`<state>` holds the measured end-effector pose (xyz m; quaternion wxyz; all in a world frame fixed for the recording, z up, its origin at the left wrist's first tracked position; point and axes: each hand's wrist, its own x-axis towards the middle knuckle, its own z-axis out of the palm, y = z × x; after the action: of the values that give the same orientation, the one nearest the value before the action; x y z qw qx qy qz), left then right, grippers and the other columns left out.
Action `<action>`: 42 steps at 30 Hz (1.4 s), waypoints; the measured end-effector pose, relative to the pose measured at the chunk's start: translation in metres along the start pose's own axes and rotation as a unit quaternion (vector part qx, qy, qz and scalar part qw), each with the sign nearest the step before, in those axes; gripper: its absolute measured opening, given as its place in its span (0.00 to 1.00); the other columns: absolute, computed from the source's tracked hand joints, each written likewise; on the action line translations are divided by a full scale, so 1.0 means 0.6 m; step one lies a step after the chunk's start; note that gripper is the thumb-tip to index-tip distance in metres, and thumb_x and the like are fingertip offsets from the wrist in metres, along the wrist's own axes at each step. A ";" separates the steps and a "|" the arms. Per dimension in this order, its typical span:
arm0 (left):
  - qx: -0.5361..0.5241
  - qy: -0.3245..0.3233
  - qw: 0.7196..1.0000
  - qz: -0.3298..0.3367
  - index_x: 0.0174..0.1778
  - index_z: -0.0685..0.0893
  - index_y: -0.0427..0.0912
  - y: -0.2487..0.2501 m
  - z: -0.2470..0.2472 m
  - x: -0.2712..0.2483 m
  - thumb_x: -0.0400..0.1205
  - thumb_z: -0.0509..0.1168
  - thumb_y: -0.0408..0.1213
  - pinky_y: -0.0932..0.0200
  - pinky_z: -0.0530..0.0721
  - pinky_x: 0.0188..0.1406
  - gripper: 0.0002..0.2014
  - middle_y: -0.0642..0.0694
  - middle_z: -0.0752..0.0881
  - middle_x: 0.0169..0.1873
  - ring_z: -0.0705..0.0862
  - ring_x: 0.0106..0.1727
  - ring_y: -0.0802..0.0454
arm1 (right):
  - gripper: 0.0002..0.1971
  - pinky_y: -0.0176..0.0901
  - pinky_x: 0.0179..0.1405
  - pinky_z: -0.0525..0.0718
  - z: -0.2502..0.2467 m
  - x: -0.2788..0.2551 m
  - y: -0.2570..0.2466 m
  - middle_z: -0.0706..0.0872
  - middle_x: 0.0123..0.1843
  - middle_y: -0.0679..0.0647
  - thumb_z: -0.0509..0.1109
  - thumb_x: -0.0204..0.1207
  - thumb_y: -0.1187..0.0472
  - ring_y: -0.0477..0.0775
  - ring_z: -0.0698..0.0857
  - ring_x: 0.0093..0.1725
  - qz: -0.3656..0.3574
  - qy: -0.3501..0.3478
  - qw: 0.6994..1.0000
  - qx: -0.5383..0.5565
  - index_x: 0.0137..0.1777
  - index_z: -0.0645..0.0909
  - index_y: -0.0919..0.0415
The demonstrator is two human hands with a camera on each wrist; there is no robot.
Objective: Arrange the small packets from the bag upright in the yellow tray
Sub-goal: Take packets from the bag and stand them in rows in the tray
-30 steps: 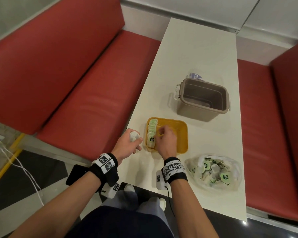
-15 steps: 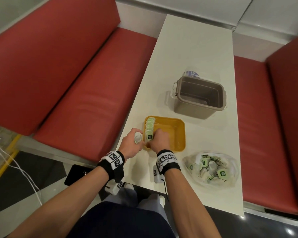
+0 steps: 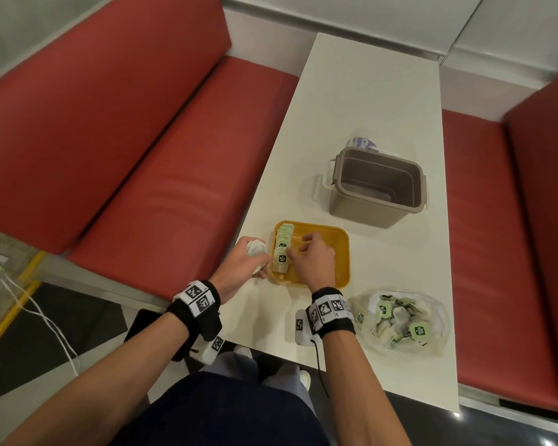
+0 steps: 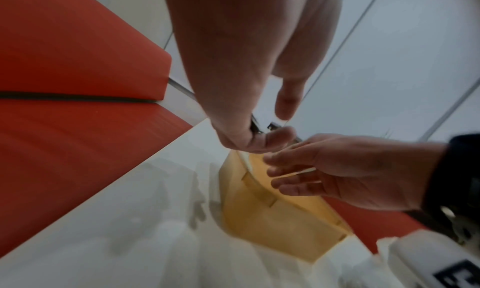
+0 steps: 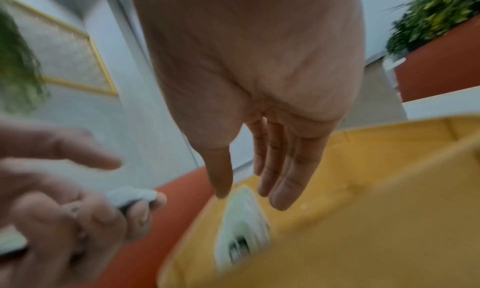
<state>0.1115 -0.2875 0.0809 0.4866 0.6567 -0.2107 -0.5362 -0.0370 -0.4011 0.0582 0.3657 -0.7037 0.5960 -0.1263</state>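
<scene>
Packets [image 3: 283,249] stand on edge in a single row along the left wall of the yellow tray [image 3: 341,252], which we see near the front edge of the white table [image 3: 368,101]. Our right hand [image 3: 313,259] hovers over the tray just right of that row, its fingers straight and loosely spread, gripping nothing; the right wrist view shows the fingertips [image 5: 279,200] just above the tops of the packets [image 5: 242,220]. Half a second ago this hand was lower, bunched down against the near end of the row, and now it has lifted and opened. Our left hand [image 3: 245,262] sits just outside the tray's left wall, fingers curled round a small bunch of spare packets [image 3: 255,249], much as it was in the earlier frames, though it has drawn closer to the tray than a second ago. The clear bag [image 3: 400,320] with the remaining packets lies on the table to the right of our right wrist, apart from the tray. Behind the tray stands a grey bin [image 3: 377,188], open at the top, and red bench seats [image 3: 161,188] flank the table.
</scene>
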 end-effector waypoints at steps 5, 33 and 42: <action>-0.145 -0.064 0.987 0.017 0.75 0.78 0.34 0.039 -0.010 -0.026 0.90 0.57 0.18 0.45 0.93 0.62 0.19 0.32 0.87 0.52 0.90 0.52 0.38 | 0.09 0.57 0.50 0.96 -0.053 -0.046 -0.034 0.94 0.46 0.48 0.76 0.87 0.48 0.47 0.94 0.43 -0.058 -0.011 0.982 0.181 0.54 0.88 0.52; -0.287 0.034 0.957 -0.032 0.62 0.77 0.42 0.050 0.006 -0.013 0.96 0.62 0.34 0.55 0.90 0.45 0.02 0.37 0.91 0.52 0.93 0.49 0.44 | 0.06 0.57 0.48 0.94 -0.105 -0.067 -0.064 0.92 0.43 0.48 0.76 0.83 0.57 0.49 0.93 0.43 -0.076 -0.004 0.984 0.164 0.50 0.82 0.54; -0.035 -0.113 0.993 0.015 0.69 0.85 0.45 0.032 0.008 -0.018 0.88 0.75 0.45 0.59 0.70 0.36 0.16 0.46 0.82 0.45 0.75 0.37 0.55 | 0.12 0.51 0.54 0.87 -0.148 -0.036 -0.078 0.85 0.49 0.45 0.72 0.87 0.59 0.48 0.86 0.46 -0.267 -0.093 0.956 -0.079 0.65 0.89 0.43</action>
<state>0.1079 -0.2891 0.1031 0.4906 0.5712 -0.2547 -0.6068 -0.0625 -0.4122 0.1572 0.3152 -0.8725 0.3580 -0.1058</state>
